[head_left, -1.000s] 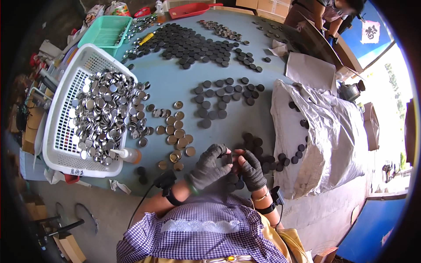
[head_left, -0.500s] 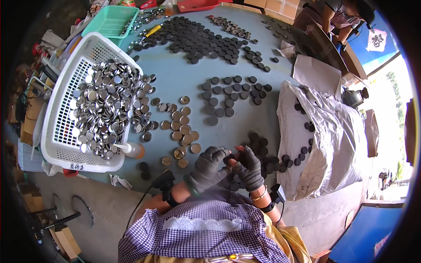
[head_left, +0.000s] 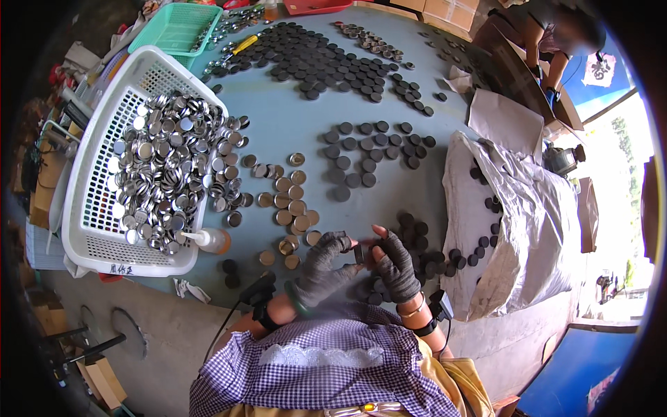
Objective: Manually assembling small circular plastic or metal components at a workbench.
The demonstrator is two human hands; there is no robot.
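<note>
My hands, in grey fingerless gloves, are close together over the near edge of the table. A small dark round cap is pinched in the fingers of my left hand. The fingertips of my right hand meet the cap from the other side, and its index finger points up. Fingers partly hide the cap. Loose black caps lie under and beside my right hand. To the left of my hands, round metal lids are spread on the blue-grey table.
A white basket heaped with silver lids stands at left, with a small bottle by its corner. Many black discs cover the far table. A white sack lies at right. Another person bends over a box at the far right.
My hands have drawn slightly apart around the cap, and the left fingers have opened wider around it. My right index finger has risen. The far person has shifted.
</note>
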